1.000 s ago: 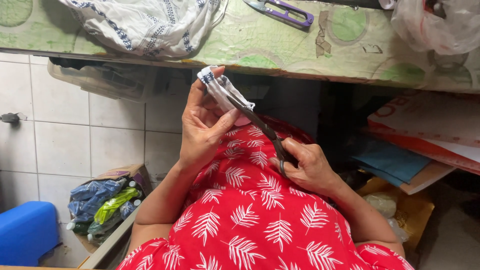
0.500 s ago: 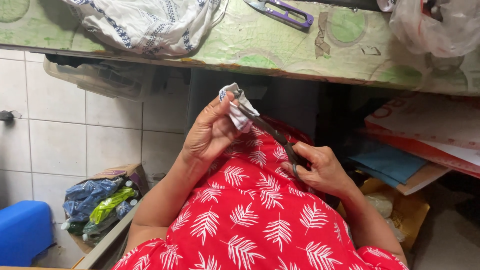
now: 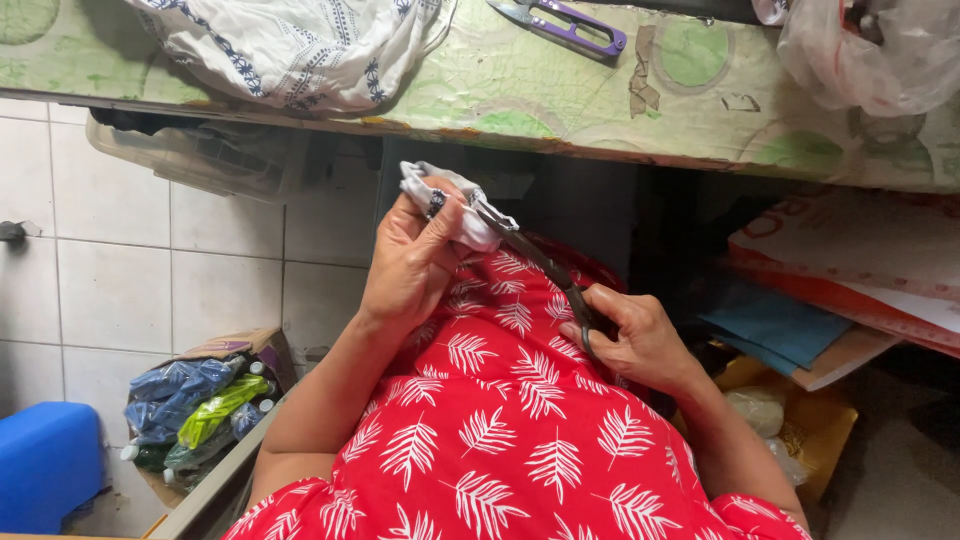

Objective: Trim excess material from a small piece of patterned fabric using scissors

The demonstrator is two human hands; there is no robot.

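My left hand [image 3: 412,262] is closed around a small piece of white patterned cloth [image 3: 440,200], held up just under the table edge. My right hand [image 3: 640,340] grips the handles of dark scissors [image 3: 535,262], whose blades reach up to the cloth at my left fingers. Both hands hover over my lap, which is covered in red fabric with white leaf prints [image 3: 500,440].
A green patterned table [image 3: 560,90] carries a white and blue cloth bundle [image 3: 290,45], purple thread snips [image 3: 565,25] and a clear plastic bag [image 3: 865,55]. A cardboard box of bottles [image 3: 205,400], a blue bin [image 3: 45,465] and stacked papers [image 3: 850,260] surround me.
My left hand has bunched the cloth tighter and shifted slightly lower. The scissor blades have closed in on the cloth's edge.
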